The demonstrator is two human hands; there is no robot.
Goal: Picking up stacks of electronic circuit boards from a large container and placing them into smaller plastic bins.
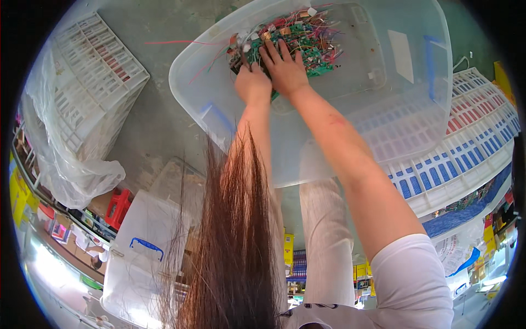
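Observation:
A heap of green circuit boards (320,68) with red, white and pink wires lies at the far left part of a large clear plastic bin (350,109). My left hand (253,83) is closed at the near left edge of the heap; its fingers curl out of sight, and what they grip cannot be made out. Right beside it, my right hand (287,70) rests on the boards with its fingers stretched and apart. Small copper-coloured parts (266,36) show just beyond the fingertips. A red wire (186,42) trails over the bin's left rim.
White slatted crates (101,71), partly under clear plastic film (82,175), stand at the left. On the right is a white crate (438,170) with blue and red showing through its slots. A lidded box with a blue handle (147,247) sits near left. Long hair covers the lower middle.

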